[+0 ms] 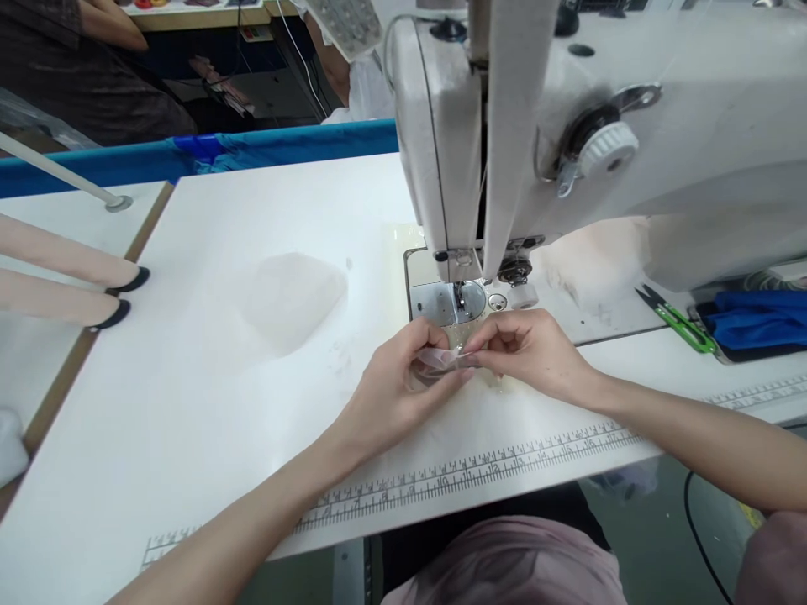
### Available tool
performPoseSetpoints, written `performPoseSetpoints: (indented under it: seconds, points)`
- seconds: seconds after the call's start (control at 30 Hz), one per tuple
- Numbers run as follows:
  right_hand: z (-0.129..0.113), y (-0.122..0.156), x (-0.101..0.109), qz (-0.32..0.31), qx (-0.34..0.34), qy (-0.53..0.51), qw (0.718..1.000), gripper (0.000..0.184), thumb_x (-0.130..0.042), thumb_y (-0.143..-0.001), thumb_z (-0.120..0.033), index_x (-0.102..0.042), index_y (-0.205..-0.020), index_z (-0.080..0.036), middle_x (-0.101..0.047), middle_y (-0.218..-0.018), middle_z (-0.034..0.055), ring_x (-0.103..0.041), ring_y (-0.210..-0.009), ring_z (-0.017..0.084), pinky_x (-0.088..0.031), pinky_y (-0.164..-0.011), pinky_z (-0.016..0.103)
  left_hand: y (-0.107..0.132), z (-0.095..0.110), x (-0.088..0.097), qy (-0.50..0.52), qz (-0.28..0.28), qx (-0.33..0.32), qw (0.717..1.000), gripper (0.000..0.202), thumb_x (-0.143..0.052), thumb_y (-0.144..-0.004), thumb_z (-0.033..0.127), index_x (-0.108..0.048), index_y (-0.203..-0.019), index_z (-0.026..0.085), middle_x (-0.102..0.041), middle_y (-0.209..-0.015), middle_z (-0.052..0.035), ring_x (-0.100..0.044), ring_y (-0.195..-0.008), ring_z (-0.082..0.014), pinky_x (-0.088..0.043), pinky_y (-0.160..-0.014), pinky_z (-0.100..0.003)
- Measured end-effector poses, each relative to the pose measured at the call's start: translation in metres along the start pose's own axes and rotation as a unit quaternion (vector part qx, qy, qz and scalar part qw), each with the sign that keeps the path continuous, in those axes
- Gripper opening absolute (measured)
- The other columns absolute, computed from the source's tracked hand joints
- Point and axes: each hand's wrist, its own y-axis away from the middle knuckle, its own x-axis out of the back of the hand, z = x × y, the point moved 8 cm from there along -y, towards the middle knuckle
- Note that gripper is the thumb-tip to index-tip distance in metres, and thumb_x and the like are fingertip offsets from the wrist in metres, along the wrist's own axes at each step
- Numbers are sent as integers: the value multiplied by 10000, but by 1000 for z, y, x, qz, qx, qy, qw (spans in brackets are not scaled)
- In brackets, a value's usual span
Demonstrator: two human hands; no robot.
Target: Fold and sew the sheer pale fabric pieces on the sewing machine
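Just in front of the sewing machine's metal needle plate (435, 301), a small piece of thin, sheer whitish fabric (438, 359) is held between both hands. My left hand (403, 382) has its thumb and fingers closed around the left part of it. The right edge is pinched between the thumb and forefinger of my right hand (530, 349). Both hands are close to the table surface, and the fingertips nearly meet. Behind them is the presser foot (460, 296), with no fabric visible under it. How the piece is folded cannot be made out.
The sewing machine (441, 126) fills the upper right. Left of it, a sheer fabric piece (293, 302) lies on the white table (208, 437). Green thread snips (681, 323) and blue cloth (756, 319) sit at right. Beige tubular pieces with black ends (63, 294) are at left. Other people sit beyond.
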Motion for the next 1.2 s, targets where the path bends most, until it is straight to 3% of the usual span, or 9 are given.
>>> performPoseSetpoints:
  seconds: [0.13,0.23,0.33,0.5,0.67,0.8,0.93,1.2]
  points:
    - [5,0,-5,-28,-46,-87,995,224,-767,-723,-352,-653,-745,-161,-661,-622,-3,-654,-550,135,-564,-524,260,1,6,1,-76,33,-61,995,248,-576,-894,291,-482,-690,186,-512,-686,23,-465,-591,-90,-368,-515,-215]
    - [3,0,-5,-28,-36,-99,994,167,-740,-753,-293,-640,-770,-160,-689,-697,6,-700,-672,155,-608,-647,289,5,4,1,-98,39,-67,992,160,-574,-899,269,-540,-763,193,-549,-643,40,-470,-527,-73,-362,-469,-190]
    - [2,0,-4,-21,-18,-81,996,126,-730,-756,-248,-647,-782,-156,-691,-735,8,-706,-717,158,-610,-689,295,8,2,3,-107,48,-64,991,55,-581,-900,257,-588,-895,203,-636,-672,48,-516,-508,-63,-396,-465,-167]
    - [5,2,-1,-6,-21,-56,998,126,-724,-762,-248,-636,-761,-157,-670,-664,-3,-688,-625,143,-603,-614,273,10,6,3,-116,53,-90,988,142,-564,-917,236,-649,-1031,239,-732,-821,28,-625,-578,-85,-492,-529,-184]
    - [-4,4,-2,5,23,-21,1000,45,-648,-807,-167,-606,-824,-169,-658,-720,-15,-690,-662,132,-596,-639,264,11,8,6,-140,80,-103,982,126,-557,-922,232,-666,-985,233,-742,-820,25,-656,-600,-98,-541,-569,-202]
    - [-15,5,-2,18,75,27,997,145,-633,-801,-116,-595,-924,-182,-640,-785,-25,-661,-685,102,-581,-662,243,12,12,8,-156,101,-128,974,108,-569,-912,190,-662,-961,211,-745,-831,21,-681,-655,-97,-547,-591,-180]
    - [-21,6,-3,18,101,57,993,138,-643,-793,-108,-609,-900,-189,-630,-812,-24,-619,-690,78,-567,-662,210,12,15,8,-161,106,-151,970,113,-557,-921,185,-662,-962,203,-747,-848,20,-689,-668,-93,-544,-584,-162]
    - [-23,8,-2,27,115,77,990,162,-652,-795,-107,-616,-926,-196,-630,-821,-22,-606,-702,73,-559,-664,190,11,16,7,-156,107,-156,969,112,-582,-904,151,-656,-964,210,-745,-864,29,-694,-693,-87,-540,-586,-145]
